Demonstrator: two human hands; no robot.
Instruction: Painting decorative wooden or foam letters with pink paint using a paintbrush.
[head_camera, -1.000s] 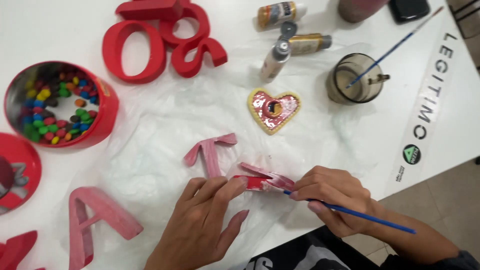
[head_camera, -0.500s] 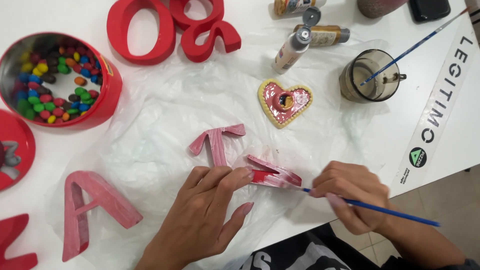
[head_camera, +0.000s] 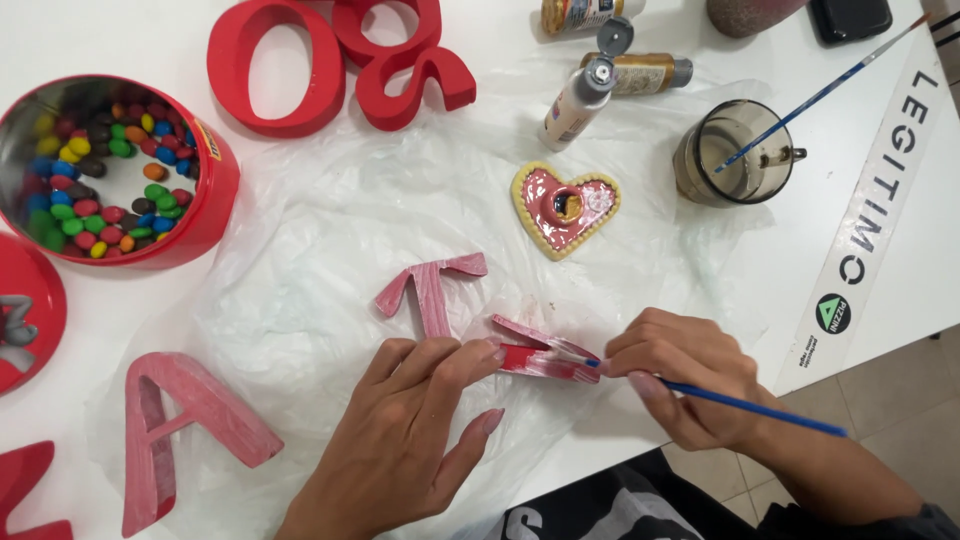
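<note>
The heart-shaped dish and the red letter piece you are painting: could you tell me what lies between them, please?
In the head view, only the crinkled clear plastic sheet lies between the heart-shaped dish and the red letter piece; the pink T lies off to the side.
</note>
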